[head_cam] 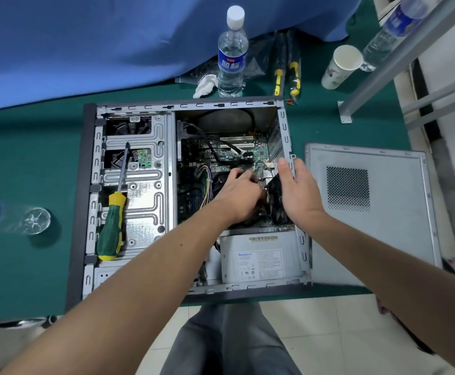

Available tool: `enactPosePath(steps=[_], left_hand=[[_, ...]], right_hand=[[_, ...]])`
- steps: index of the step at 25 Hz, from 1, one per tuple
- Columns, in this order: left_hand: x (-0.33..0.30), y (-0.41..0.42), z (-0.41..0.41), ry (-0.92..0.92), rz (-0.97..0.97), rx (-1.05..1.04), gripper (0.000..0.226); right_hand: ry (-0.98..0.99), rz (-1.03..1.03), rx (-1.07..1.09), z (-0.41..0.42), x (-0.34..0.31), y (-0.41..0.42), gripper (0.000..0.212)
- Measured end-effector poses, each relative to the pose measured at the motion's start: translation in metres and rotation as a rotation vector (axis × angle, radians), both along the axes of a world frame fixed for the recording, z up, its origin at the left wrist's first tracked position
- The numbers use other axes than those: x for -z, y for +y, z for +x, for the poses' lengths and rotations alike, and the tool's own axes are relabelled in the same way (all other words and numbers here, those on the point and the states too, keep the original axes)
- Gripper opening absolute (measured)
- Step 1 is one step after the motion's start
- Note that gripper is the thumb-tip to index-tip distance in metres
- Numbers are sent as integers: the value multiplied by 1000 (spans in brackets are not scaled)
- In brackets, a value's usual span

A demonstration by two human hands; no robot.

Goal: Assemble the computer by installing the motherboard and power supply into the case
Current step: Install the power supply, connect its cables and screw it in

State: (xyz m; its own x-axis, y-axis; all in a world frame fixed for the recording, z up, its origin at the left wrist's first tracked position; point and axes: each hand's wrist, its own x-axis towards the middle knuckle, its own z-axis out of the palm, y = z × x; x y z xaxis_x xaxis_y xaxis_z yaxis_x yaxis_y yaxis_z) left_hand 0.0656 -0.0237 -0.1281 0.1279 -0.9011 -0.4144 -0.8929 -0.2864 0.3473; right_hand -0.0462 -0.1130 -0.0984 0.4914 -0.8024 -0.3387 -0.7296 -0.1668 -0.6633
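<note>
The computer case [129, 106] lies open on its side on the green table [31, 171], its near edge at the table's front edge. The motherboard [237, 155] sits in the far right part of the case, and the power supply [259, 261] in the near right corner, its white label too small to read.

The left hand [241, 196] reaches down among the wires, fingers curled round something dark on the board; what it grips I cannot tell. The right hand [296, 190] lies with straight fingers against the case's right wall, beside a black fan [276, 201] standing on edge.

A green and yellow screwdriver [114, 220] rests on the drive cage [139, 185], left of the hands. The side panel [370, 209] lies flat just right of the case. Behind the case stand a water bottle [231, 52] with a blue label in Chinese characters, a crumpled tissue [206, 85], two more screwdrivers [287, 69] and a paper cup [341, 66]. A second bottle [12, 216] lies at the left, well apart from the case.
</note>
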Motion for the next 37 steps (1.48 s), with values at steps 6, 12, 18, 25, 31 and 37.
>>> enactPosePath(steps=[6,12,18,25,31,37], left_hand=[[3,4,-3,-61,-27,41,24],[8,1,-9,16,26,-45,22],[15,1,-7,48,26,-95,19],[14,3,-10,5,-50,-64,26],[16,3,-11,25,13,-110,24],[17,2,-12,11,-7,-103,25]], right_hand=[[4,-6,1,0,0,2,46],[-1,11,16,-2,0,2,44],[-18,8,4,1,1,2,46],[-4,17,-2,-2,3,0,58],[-6,23,-5,-1,3,0,57],[-17,31,1,-1,2,1,55]])
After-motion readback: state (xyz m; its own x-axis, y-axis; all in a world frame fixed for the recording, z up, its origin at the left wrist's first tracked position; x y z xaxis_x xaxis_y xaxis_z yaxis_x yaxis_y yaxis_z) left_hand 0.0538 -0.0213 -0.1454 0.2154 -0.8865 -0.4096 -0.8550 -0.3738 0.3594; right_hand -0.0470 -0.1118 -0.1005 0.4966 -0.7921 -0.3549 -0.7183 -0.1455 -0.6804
